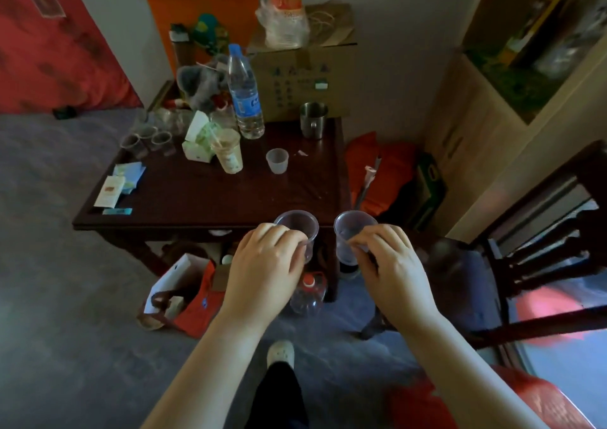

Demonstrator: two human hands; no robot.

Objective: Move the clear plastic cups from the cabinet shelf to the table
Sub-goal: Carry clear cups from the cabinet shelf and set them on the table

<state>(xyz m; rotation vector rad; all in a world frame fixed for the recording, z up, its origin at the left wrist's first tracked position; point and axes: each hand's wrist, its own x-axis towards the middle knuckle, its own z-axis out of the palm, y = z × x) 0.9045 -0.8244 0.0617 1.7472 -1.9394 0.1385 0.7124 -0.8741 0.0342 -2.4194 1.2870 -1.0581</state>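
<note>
Two clear plastic cups, one (297, 228) in my left hand (262, 271), one (353, 231) in my right (391, 271), each grip closed on the rim side. I hold them upright, level with the dark wooden surface's (203, 195) near edge, ready to set down.

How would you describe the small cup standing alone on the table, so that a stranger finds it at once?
Start at the dark wooden table and find the tall clear water bottle with a blue label. The small translucent white plastic cup stands alone in front of it, left of the steel mug. Unlike the clear cups, it is milky and nobody holds it.

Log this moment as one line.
left hand: holds clear cup | right hand: holds second clear cup | table: near edge
</note>
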